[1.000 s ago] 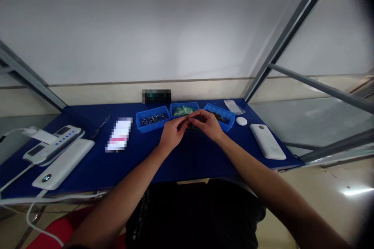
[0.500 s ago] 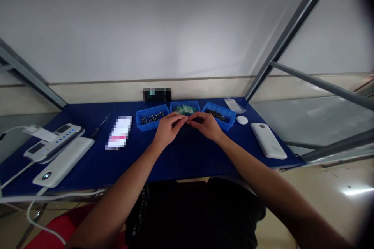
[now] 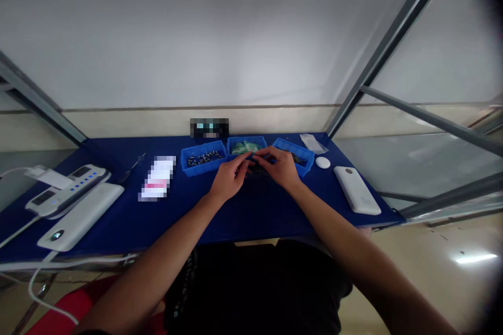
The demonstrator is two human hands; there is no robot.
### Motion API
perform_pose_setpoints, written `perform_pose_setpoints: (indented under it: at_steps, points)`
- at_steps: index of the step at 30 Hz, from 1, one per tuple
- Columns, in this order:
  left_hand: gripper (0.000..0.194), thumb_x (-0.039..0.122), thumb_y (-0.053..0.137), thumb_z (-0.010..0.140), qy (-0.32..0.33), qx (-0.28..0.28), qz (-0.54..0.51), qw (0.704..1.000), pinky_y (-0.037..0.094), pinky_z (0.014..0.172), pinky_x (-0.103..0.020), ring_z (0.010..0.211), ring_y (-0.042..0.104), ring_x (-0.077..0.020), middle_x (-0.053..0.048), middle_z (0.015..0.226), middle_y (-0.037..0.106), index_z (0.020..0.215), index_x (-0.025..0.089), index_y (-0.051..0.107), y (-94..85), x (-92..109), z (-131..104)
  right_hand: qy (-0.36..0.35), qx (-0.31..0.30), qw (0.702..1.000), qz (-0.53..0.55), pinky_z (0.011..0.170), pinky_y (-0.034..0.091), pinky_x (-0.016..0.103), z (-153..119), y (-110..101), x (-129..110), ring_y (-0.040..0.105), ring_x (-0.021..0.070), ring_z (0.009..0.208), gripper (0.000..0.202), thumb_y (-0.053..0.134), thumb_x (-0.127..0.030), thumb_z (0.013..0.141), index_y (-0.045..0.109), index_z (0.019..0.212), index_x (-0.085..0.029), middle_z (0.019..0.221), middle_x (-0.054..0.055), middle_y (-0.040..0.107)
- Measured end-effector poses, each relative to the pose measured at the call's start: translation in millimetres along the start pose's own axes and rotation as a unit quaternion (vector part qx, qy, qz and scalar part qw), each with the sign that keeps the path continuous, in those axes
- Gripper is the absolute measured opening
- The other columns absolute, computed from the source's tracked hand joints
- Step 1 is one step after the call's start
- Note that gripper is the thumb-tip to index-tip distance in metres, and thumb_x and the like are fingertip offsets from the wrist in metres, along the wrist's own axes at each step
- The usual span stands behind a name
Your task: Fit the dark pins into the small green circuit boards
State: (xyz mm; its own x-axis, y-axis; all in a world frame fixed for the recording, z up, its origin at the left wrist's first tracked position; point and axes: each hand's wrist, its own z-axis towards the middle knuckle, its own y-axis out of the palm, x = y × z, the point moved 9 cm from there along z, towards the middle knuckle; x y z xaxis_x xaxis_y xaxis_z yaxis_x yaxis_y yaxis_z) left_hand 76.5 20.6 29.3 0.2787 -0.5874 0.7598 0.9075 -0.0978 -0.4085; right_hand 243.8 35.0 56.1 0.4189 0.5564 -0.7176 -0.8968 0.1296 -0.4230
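My left hand [image 3: 228, 179] and my right hand [image 3: 280, 168] meet fingertip to fingertip above the blue table, just in front of three blue bins. Both have thumb and fingers bent together in a pinch; whatever lies between them is too small to make out. Behind my fingers stands the middle bin [image 3: 264, 141], with green and clear plastic packets [image 3: 245, 147] in it. The left bin [image 3: 196, 170] contains several small metal and black parts [image 3: 203, 158]. Dark, thin parts lie in the right bin [image 3: 305, 168], which my right hand partly covers.
On the left are a phone [image 3: 159, 178], a screwdriver-like tool [image 3: 131, 168], a power strip [image 3: 66, 191] and a white power bank [image 3: 82, 217] with cables. To the right lie a round white disc [image 3: 323, 163], a clear bag [image 3: 313, 143] and another white power bank [image 3: 357, 190].
My fingertips have drawn slightly apart, and the left hand's index finger and thumb have spread a little. The left hand has dropped slightly. The whole view has shifted a little.
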Motion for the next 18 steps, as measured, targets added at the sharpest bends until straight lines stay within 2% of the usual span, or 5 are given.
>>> perform_pose_setpoints:
  at_steps: [4,8,11,15,18]
  points:
    - [0.038,0.035,0.052,0.108,0.013,0.005,-0.004,1.000,0.067,0.090,-0.042,0.109,0.077,-0.0252,-0.010,0.137,0.072,0.142,0.025,0.066,2.0,1,1,-0.033,-0.012,0.999,-0.005,0.073,0.057,0.034,0,3,-6,0.069,0.0190,0.079,0.017,0.075,-0.041,0.093,0.078,0.098,-0.025,0.095,0.004,0.076]
    - [0.035,0.035,0.060,0.105,0.018,0.038,-0.008,0.999,0.064,0.102,-0.045,0.121,0.072,-0.0260,-0.008,0.137,0.073,0.137,0.025,0.070,-5.8,3,3,-0.041,-0.047,0.998,0.009,0.075,0.057,0.034,-2,11,-9,0.069,0.0188,0.083,0.015,0.077,-0.036,0.091,0.078,0.100,-0.025,0.100,0.005,0.076]
    - [0.028,0.033,0.063,0.103,0.027,0.065,0.001,0.998,0.063,0.101,-0.045,0.116,0.074,-0.0249,-0.008,0.130,0.075,0.128,0.025,0.074,-13.2,4,4,-0.039,-0.079,0.995,0.037,0.076,0.057,0.034,-2,17,-10,0.071,0.0194,0.086,0.016,0.078,-0.036,0.090,0.078,0.102,-0.026,0.104,0.005,0.077]
    - [0.019,0.030,0.063,0.102,0.010,0.065,-0.008,0.998,0.067,0.086,-0.041,0.093,0.079,-0.0216,-0.008,0.112,0.079,0.115,0.024,0.076,-16.7,-4,5,0.004,-0.023,0.998,0.055,0.073,0.058,0.034,2,6,-1,0.072,0.0200,0.085,0.021,0.078,-0.044,0.089,0.077,0.100,-0.026,0.099,0.004,0.078]
    - [0.014,0.029,0.067,0.100,0.006,0.058,-0.002,0.998,0.065,0.091,-0.043,0.098,0.079,-0.0233,-0.006,0.110,0.081,0.109,0.024,0.076,-17.5,-5,5,0.014,0.008,0.998,0.056,0.074,0.060,0.034,3,-2,2,0.073,0.0210,0.089,0.025,0.075,-0.047,0.092,0.076,0.104,-0.025,0.101,0.005,0.077]
